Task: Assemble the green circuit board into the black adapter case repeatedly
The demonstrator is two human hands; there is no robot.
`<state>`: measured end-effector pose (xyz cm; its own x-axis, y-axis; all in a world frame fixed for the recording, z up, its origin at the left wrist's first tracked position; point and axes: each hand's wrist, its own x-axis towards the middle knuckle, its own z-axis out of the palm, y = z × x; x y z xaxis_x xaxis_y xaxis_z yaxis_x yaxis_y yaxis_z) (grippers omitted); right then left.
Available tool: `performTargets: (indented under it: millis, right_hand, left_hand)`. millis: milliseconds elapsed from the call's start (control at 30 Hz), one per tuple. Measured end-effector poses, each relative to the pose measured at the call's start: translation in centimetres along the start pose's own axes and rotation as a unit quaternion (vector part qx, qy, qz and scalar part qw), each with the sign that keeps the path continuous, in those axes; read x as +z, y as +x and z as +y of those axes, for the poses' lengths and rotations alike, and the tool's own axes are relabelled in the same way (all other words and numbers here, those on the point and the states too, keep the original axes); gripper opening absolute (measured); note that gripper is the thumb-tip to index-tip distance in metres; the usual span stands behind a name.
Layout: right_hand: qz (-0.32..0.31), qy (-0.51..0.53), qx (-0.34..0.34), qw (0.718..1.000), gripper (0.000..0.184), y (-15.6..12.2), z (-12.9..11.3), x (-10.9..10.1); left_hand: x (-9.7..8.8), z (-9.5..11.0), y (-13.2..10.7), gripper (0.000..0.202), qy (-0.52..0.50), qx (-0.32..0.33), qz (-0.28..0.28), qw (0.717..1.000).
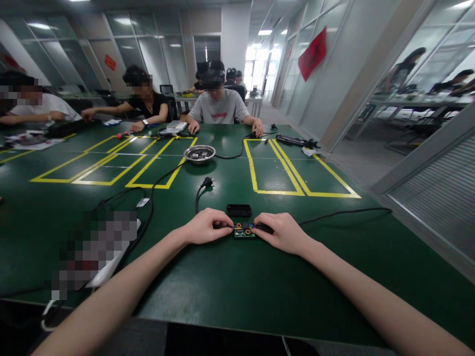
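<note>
A small green circuit board (pixel 244 232) with copper coils and coloured wires lies in front of me, between my two hands. My left hand (pixel 208 226) pinches a black cable end at the board's left side. On the opposite side, my right hand (pixel 284 230) grips another black cable end, thumb and fingers closed round it. Just beyond the board sits an open black plastic case half (pixel 239 210). A black power plug (pixel 208 182) lies past my left hand, its cord running back toward that hand. From behind my right hand a black cable (pixel 345 214) stretches rightward.
A metal bowl (pixel 199 154) with small metal parts stands farther back on the green table (pixel 208 291). Yellow tape (pixel 280 193) marks rectangles there. To the left are a blurred-out item (pixel 96 247) and loose black cords. A co-worker (pixel 218 106) sits opposite, others farther left.
</note>
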<state>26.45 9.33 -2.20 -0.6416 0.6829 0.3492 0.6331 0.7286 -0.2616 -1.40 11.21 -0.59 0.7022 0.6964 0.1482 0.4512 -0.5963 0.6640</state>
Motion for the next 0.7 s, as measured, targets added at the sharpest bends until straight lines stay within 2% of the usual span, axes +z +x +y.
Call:
performTargets:
  millis: [233,433,700]
  right_hand:
    - [0.004,0.056,-0.018,0.998,0.014,-0.2,0.7,-0.4]
    - [0.027,0.111,0.012,0.993,0.019,0.0,1.3,0.1]
    - [0.055,0.063,-0.06,0.995,0.026,0.1,1.8,0.2]
  left_hand:
    - [0.4,-0.2,0.1,0.019,0.095,-0.003,0.03,0.995]
    - [0.1,-0.7,0.1,0.019,0.123,0.025,0.049,0.991]
    - [0.3,-1.0,0.3,0.013,0.119,0.073,0.081,0.987]
